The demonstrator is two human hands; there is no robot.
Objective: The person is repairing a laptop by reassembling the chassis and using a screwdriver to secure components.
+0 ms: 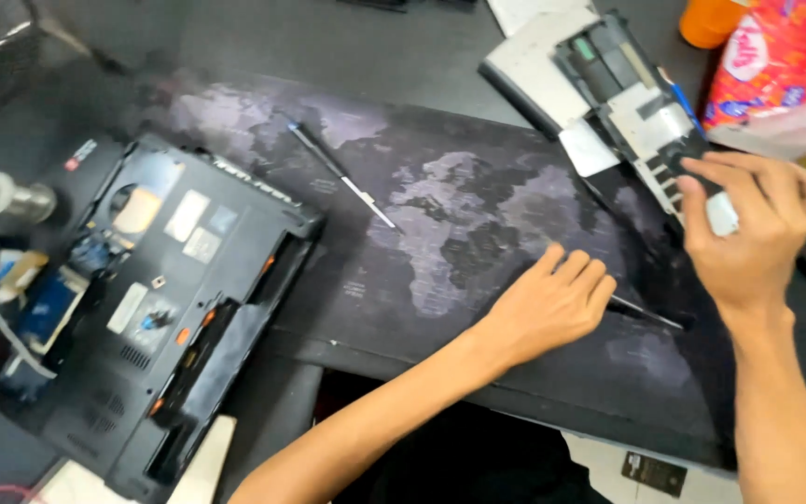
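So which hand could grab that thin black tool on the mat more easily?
Probably the left hand: it rests on the mat, right over the thin black tool. The right hand is busy touching the grey part.

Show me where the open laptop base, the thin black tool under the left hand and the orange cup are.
laptop base [188, 308]: head view, on its dark underside panel.
thin black tool [646, 315]: head view, on its shaft right of the left hand [552, 303].
orange cup [706, 19]: head view, on its side wall.

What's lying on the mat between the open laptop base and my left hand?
In the head view, a slim dark tool with a pale tip lies on the mat between the laptop base and your left hand.
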